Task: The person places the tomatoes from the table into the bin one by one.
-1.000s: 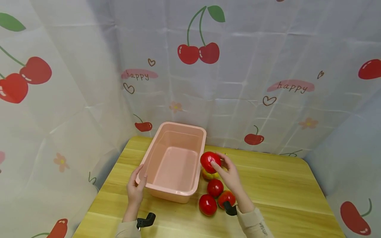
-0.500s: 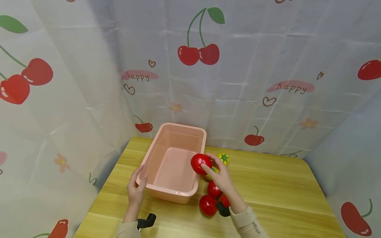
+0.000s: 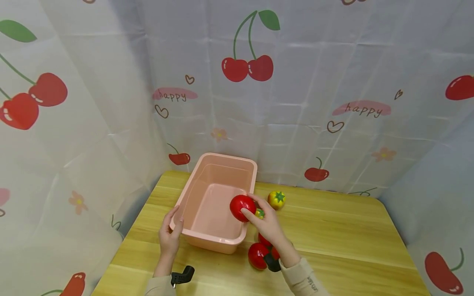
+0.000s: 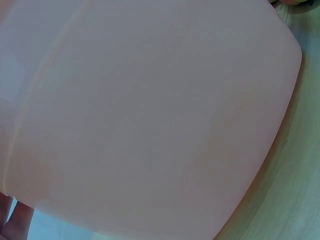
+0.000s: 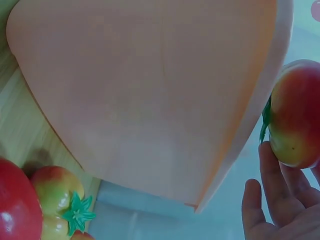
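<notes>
Leftward, since the earlier frames, my right hand [image 3: 268, 222] has carried the red tomato [image 3: 238, 205] from beside the tub [image 3: 211, 245] to over the right side of its opening, and the yellow fruit [image 3: 276, 200] near the back now shows whole. My left hand [image 3: 170, 232] and the tub have hardly shifted.

I pinch the tomato with my right thumb on the near side and my fingers round the far side. From the right wrist, its green leaf lies close by the tub's rim; I cannot tell whether they touch. My left hand grips the tub's near left corner, thumb inside and fingers outside.

On the table [image 3: 344, 230], beside the tub's right wall, a second yellow fruit [image 3: 260, 213] peeks out behind my right hand. Nearer me are a red fruit [image 3: 257, 255] and two more, partly hidden by my wrist and its black camera mount [image 3: 273, 262].

As I judge it, the skin looks glossy, so a loose pinch could let the tomato slip. If I carry it too low, it could knock the rim and drop among the others. That black mount sits so close to the red fruit that a dip of my wrist might roll one away.
</notes>
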{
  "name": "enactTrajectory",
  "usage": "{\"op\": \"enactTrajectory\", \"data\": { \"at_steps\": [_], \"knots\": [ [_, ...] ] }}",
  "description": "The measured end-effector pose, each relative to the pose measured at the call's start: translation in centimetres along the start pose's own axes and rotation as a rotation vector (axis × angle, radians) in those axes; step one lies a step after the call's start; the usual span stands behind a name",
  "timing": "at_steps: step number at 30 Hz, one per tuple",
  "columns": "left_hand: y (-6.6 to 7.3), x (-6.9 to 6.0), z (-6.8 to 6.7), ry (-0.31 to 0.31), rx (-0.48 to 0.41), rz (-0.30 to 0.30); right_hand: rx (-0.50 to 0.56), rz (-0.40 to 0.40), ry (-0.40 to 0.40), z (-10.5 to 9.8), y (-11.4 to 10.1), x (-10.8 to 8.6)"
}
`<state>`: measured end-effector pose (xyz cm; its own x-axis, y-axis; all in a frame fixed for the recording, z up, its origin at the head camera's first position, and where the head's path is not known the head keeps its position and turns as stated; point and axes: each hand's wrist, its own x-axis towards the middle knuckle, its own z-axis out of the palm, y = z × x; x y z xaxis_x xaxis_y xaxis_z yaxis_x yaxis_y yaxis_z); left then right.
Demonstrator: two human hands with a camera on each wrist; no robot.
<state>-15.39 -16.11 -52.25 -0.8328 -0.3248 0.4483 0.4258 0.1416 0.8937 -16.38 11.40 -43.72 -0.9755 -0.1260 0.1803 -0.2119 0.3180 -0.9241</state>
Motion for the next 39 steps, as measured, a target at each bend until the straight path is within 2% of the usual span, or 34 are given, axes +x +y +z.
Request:
{"op": "enactTrajectory", "data": {
  "at_steps": [7,10,14,19,26,33,39],
  "knots": [
    [-0.2,0.0,0.0,-0.005,-0.026,0.008,-0.051,-0.077,-0.019,1.2,3.2,0.7],
    [-0.2,0.0,0.0,-0.006,-0.026,-0.005,-0.036,-0.118,-0.029,1.4,3.5,0.8],
    [-0.1,0.0,0.0,-0.007,-0.027,-0.008,-0.055,-0.165,-0.037,1.6,3.5,0.8],
    [-0.1,0.0,0.0,-0.006,-0.029,-0.006,-0.049,-0.145,-0.015,1.4,3.1,0.4],
    [0.1,0.0,0.0,-0.004,-0.026,-0.014,-0.060,-0.181,0.043,0.1,0.2,-0.8],
    [0.1,0.1,0.0,0.000,-0.023,-0.016,-0.033,-0.182,0.056,-0.7,0.3,-1.0],
    [-0.1,0.1,0.0,-0.004,-0.014,-0.004,-0.052,-0.167,0.093,-1.4,0.8,-1.5]
  ]
}}
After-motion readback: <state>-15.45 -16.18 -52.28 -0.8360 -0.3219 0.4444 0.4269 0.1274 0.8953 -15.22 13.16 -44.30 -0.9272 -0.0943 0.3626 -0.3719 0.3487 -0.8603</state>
